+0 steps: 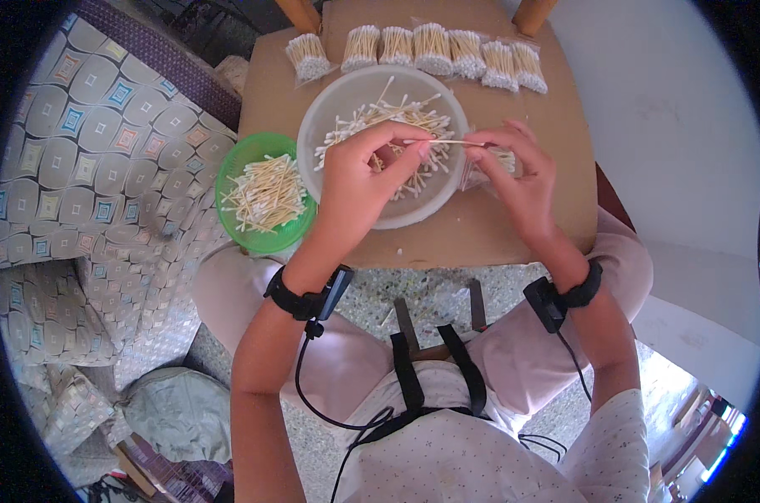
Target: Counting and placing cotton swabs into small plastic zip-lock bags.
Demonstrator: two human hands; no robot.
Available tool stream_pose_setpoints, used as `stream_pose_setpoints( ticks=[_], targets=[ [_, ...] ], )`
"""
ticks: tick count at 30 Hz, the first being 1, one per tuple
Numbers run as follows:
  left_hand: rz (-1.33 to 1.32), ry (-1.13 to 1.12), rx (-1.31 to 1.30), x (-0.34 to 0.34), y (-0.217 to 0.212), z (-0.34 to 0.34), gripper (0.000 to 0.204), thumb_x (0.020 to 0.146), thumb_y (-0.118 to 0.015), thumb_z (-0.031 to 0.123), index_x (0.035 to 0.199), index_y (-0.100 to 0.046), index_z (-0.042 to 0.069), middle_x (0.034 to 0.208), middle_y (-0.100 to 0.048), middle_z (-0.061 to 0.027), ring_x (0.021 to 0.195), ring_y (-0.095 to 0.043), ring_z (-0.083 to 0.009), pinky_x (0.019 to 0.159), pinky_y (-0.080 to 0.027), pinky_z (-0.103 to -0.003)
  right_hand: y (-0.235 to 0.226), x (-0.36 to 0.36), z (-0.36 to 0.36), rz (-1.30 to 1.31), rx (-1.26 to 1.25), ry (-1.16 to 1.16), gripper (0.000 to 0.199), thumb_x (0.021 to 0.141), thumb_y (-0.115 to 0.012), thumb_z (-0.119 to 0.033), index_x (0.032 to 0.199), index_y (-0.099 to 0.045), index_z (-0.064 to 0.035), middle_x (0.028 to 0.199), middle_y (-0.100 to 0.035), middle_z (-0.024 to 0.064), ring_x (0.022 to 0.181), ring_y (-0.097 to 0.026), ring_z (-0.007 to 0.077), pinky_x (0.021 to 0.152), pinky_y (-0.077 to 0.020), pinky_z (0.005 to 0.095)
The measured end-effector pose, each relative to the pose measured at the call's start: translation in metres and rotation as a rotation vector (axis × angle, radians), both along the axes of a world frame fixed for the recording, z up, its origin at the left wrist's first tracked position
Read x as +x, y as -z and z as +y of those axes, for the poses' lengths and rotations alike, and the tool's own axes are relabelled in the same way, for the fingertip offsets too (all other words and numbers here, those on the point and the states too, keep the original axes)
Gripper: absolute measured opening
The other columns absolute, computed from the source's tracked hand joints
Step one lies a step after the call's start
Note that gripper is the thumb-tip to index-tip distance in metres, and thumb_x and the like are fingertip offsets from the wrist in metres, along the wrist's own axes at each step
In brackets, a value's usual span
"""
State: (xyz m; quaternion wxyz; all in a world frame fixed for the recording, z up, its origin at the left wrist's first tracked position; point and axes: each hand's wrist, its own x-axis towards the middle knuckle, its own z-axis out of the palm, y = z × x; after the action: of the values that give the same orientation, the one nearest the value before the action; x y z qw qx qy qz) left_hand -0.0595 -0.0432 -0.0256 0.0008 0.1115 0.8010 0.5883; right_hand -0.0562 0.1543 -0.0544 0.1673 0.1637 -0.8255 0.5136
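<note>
A single cotton swab (457,142) stretches level between my two hands, above the right side of a white bowl. My left hand (367,159) pinches its left end with thumb and forefinger. At its other end, the thumb and fingertips of my right hand (522,172) are closed, hiding that tip. Many loose cotton swabs (380,117) lie jumbled in the white bowl (388,223), partly covered by my left hand. Beneath my right hand is a clear plastic bag (474,174) with white swab tips showing, partly hidden.
A green bowl (267,246) heaped with swabs stands left of the white one. Several bagged swab bundles (432,49) line the far side of the brown board (497,239). Patterned cloth (145,168) covers the left; a pale wall (665,126) stands right. Cables hang from both wrist straps.
</note>
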Motion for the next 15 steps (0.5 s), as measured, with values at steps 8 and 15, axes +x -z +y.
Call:
stream_pose_setpoints(
  ticks=[8,15],
  targets=[
    [0.059,0.067,0.092,-0.001,0.011,0.000,0.014,0.082,-0.062,0.008,0.096,-0.065,0.006,0.080,-0.066,0.0004,0.066,-0.054,-0.0024,0.053,-0.036,-0.017,-0.006,0.000,-0.004,-0.103,-0.165,0.070,0.011,0.079,-0.066,-0.008,0.088,-0.070,-0.0074,0.087,-0.068,0.0050,0.084,-0.062,0.0176,0.081,-0.0456,0.0301],
    [0.074,-0.027,0.000,-0.002,0.008,-0.003,0.013,0.084,-0.062,0.012,0.095,-0.064,0.007,0.081,-0.067,-0.0009,0.071,-0.060,-0.0056,0.056,-0.042,-0.021,-0.013,-0.007,0.029,-0.079,0.178,-0.174,0.061,0.065,-0.077,-0.022,0.120,-0.053,-0.0077,0.114,-0.059,0.0075,0.112,-0.049,0.0263,0.099,-0.0349,0.0364]
  ],
)
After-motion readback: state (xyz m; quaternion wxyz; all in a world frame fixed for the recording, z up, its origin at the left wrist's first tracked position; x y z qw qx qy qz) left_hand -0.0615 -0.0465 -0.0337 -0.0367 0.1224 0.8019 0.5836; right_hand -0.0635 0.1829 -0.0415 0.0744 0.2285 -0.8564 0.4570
